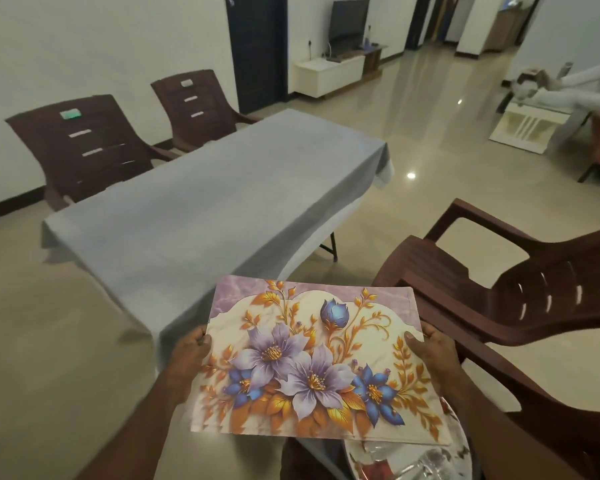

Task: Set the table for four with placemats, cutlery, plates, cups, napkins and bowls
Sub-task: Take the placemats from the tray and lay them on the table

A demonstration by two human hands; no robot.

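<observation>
Item: floral placemat [312, 358], thin, light, probably floppy; I judge its side edges the best hold, where my left hand [187, 358] and right hand [433, 358] pinch it.

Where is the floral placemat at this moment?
In the head view, the floral placemat is low and centre, held in the air by the left hand and right hand, short of the grey-clothed table.

White walls [84, 46] meet a glossy beige tiled floor [413, 140] that mirrors ceiling lights. Two brown plastic chairs [94, 150] stand by the left wall, and another [520, 292] sits near right. Far off are a dark door [257, 50], a television [349, 24] on a white cabinet [326, 76], and a doorway.
</observation>
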